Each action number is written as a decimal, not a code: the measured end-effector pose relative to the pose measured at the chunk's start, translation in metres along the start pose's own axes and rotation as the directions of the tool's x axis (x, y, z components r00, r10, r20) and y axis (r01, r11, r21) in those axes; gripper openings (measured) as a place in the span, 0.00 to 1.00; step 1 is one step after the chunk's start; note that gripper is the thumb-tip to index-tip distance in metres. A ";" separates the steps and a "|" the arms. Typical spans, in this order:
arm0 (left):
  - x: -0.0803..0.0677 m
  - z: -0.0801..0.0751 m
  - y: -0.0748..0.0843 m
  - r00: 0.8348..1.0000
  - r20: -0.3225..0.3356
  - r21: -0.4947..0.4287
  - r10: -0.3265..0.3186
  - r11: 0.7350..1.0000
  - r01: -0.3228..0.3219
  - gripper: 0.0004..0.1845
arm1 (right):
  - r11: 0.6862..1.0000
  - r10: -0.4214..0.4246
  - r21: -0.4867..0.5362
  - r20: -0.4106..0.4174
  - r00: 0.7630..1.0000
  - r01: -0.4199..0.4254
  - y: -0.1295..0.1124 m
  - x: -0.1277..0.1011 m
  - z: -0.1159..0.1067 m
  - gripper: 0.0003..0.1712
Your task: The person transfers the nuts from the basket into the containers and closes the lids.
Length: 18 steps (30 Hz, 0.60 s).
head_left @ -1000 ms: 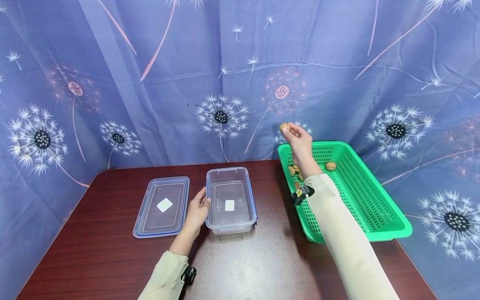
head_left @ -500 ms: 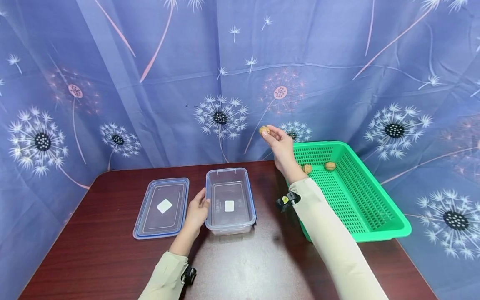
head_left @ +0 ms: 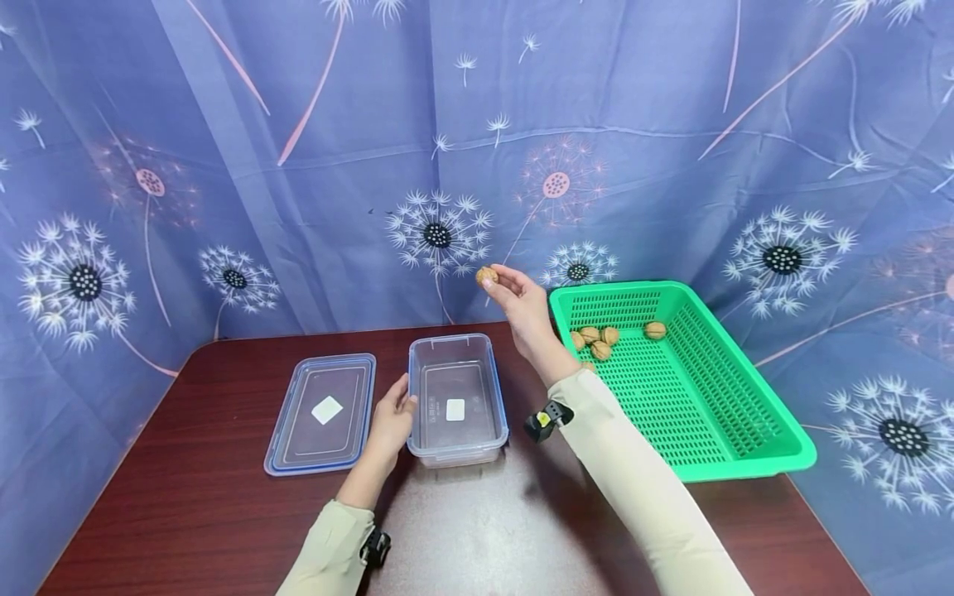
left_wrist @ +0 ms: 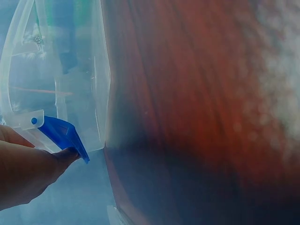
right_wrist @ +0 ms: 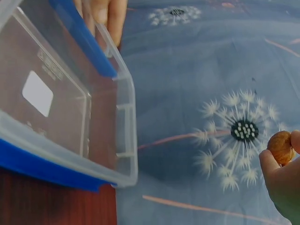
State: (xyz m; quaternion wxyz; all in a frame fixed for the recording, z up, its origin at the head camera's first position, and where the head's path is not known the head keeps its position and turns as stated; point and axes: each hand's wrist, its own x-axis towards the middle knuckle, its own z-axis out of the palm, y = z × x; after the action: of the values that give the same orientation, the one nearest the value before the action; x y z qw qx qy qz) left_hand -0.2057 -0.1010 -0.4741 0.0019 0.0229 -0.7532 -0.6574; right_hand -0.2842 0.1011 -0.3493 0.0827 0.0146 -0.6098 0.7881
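In the head view, a walnut point(head_left: 487, 276) is pinched by the fingers of the right hand point(head_left: 527, 314), raised near the far end of the clear container point(head_left: 456, 455); in the right wrist view, that hand is cut off at the right. The container's left side is gripped by the fingers of the left hand point(head_left: 391, 424), and the blue latch point(left_wrist: 61, 132) touched there is shown plainly in the left wrist view. A white square point(head_left: 455, 410) is seen on the container's base. In the green basket point(head_left: 745, 389), clustered walnuts point(head_left: 600, 351) are partly hidden at the left.
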 end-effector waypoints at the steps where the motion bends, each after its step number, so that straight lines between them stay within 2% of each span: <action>1: 0.000 0.000 0.000 1.000 0.001 -0.002 0.000 1.000 0.000 0.26 | 1.000 0.004 -0.015 0.006 1.000 -0.004 0.001 -0.002 0.002 0.24; 7: -0.001 0.000 0.001 1.000 0.002 0.003 -0.007 1.000 0.007 0.26 | 0.997 0.030 -0.073 0.041 0.999 -0.027 0.011 -0.014 0.010 0.23; 18: -0.001 0.000 0.000 1.000 -0.002 0.012 -0.022 1.000 0.022 0.27 | 0.995 0.025 -0.102 0.093 0.995 -0.015 0.034 -0.034 0.023 0.21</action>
State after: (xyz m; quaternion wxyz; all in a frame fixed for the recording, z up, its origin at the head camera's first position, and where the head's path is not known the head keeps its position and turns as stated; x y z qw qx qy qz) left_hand -0.2045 -0.1006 -0.4743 -0.0048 0.0321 -0.7568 -0.6528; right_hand -0.2571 0.0672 -0.3805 0.0465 0.0415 -0.6524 0.7553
